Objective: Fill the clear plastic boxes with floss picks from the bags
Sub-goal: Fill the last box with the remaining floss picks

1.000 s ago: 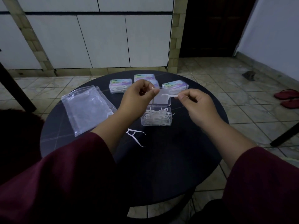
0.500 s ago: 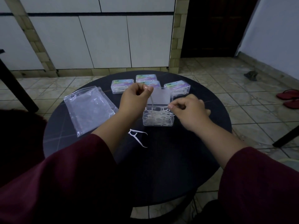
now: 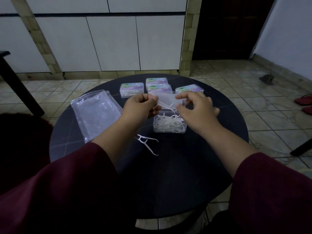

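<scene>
while pinching picks (image 3: 166, 106), left grip (image 3: 141, 106)

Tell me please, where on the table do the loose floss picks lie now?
In the head view, the loose floss picks lie on the black round table, just near-left of the open clear box and right of the left forearm.

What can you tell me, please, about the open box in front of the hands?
The open box is a small rectangular case of clear plastic, upright on the dark round table. Its hinged lid stands raised at the back. White floss picks fill it in a loose heap. The right hand hovers over its right side; contact is unclear.
</scene>
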